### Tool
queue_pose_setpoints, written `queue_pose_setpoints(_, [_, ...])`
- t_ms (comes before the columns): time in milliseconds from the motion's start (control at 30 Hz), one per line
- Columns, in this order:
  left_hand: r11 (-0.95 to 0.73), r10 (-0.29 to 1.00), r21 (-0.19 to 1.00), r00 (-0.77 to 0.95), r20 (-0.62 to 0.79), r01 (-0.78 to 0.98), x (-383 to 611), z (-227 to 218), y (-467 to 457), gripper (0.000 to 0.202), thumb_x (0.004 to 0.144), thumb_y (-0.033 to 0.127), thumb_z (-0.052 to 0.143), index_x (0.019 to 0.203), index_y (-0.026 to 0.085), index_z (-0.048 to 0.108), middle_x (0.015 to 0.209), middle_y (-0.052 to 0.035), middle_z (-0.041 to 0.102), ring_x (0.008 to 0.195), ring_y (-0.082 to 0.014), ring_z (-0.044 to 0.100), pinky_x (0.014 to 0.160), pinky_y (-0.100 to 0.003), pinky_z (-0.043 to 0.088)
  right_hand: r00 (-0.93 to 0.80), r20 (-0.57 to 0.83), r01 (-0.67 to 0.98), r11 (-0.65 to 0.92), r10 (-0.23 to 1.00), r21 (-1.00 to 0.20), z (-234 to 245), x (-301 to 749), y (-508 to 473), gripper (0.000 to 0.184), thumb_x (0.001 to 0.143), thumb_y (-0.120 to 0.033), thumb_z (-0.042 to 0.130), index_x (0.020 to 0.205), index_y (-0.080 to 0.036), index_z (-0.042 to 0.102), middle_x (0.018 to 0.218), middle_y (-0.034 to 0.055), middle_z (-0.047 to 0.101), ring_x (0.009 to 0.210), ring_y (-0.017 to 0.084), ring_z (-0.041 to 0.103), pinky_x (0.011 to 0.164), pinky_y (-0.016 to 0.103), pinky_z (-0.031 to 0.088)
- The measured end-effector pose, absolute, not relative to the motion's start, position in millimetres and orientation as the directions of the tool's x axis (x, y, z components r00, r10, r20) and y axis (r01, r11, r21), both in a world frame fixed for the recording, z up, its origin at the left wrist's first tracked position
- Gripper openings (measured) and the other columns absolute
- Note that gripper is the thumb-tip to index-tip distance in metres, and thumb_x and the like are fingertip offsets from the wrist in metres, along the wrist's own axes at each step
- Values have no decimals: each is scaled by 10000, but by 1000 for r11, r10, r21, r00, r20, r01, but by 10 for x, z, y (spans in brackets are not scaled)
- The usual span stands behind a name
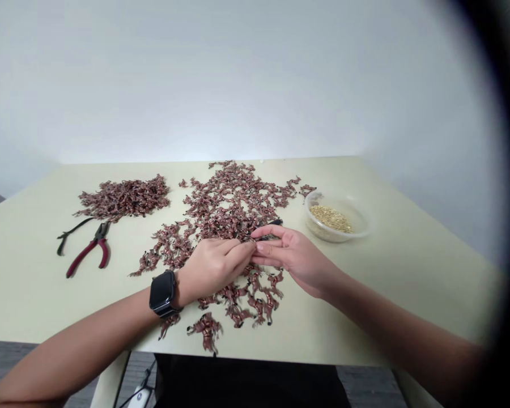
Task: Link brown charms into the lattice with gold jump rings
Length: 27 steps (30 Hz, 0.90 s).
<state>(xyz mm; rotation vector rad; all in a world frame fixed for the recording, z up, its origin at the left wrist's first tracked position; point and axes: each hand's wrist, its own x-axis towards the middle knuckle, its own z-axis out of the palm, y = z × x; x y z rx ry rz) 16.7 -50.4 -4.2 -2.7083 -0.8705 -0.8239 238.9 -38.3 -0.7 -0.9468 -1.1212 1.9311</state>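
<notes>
My left hand (216,262), with a black watch (162,292) on its wrist, is closed, its fingertips pinched together over the pile. My right hand (300,258) meets it there, fingertips brought together against the left ones. Whatever sits between the fingertips is too small and hidden to name. Under and around both hands spread many small reddish-brown, animal-shaped figures (233,195) with dark tips, horse-like in outline. A thin dark piece (276,222) shows just behind my right index finger; whether it is held I cannot tell.
At the left lies a separate heap of similar brown figures (125,197). In front of it are red-handled pliers (98,241) and a dark slim tool (70,233). A clear plastic bowl (363,224) with small gold-coloured pieces (331,219) stands on the pale table (344,334).
</notes>
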Motion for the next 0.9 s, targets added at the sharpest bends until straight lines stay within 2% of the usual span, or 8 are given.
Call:
queue_pose_setpoints(200, [-855, 403, -65, 738, 540, 515, 158, -10, -475, 148, 1016, 159, 488, 1129, 147, 582, 707, -6, 635, 588, -132, 591, 545, -270, 483, -520, -269, -218, -430, 811, -876, -95, 2394, -365, 282, 813, -270, 839, 1027, -208, 666, 960, 38, 763, 1000, 186, 744, 1113, 444, 520])
queue_pose_setpoints(467, [-880, 370, -61, 759, 536, 472, 127, -48, -453, 159, 1019, 173, 498, 1164, 166, 562, 785, -27, 708, 647, -142, 651, 586, -284, 532, -594, -256, -157, -422, 763, -893, -127, 2403, -330, 285, 836, -359, 828, 1027, -204, 685, 984, 40, 764, 1004, 173, 738, 1078, 396, 535])
queue_pose_setpoints(533, [-878, 390, -33, 754, 529, 478, 122, -58, -451, 166, 1025, 184, 495, 1178, 170, 560, 796, -28, 719, 652, -138, 659, 589, -280, 537, -606, -248, -108, -388, 756, -916, -129, 2407, -320, 307, 824, -407, 829, 1001, -187, 708, 960, 54, 762, 953, 181, 739, 991, 391, 582])
queue_pose_setpoints(633, [-877, 413, 3, 749, 518, 481, 116, -68, -449, 186, 1030, 194, 504, 1206, 163, 556, 822, -35, 736, 668, -139, 673, 602, -281, 548, -598, -230, -16, -298, 768, -954, -127, 2420, -307, 321, 816, -461, 816, 946, -177, 739, 861, 45, 734, 808, 167, 710, 773, 335, 625])
queue_pose_setpoints(733, [-875, 427, 24, 746, 511, 484, 109, -79, -446, 201, 1032, 198, 508, 1221, 160, 564, 849, -47, 744, 690, -145, 681, 632, -289, 552, -577, -220, 85, -210, 787, -974, -85, 2447, -307, 275, 859, -465, 765, 928, -201, 729, 844, 27, 716, 700, 141, 681, 656, 290, 591])
queue_pose_setpoints(900, [-844, 495, 91, 702, 512, 529, 110, -77, -438, 173, 1027, 230, 533, 1165, 167, 616, 828, -39, 727, 664, -141, 654, 606, -267, 493, -574, -214, 217, -105, 791, -970, 35, 2484, -326, 241, 935, -453, 660, 896, -217, 679, 895, 18, 716, 607, 124, 683, 563, 264, 518])
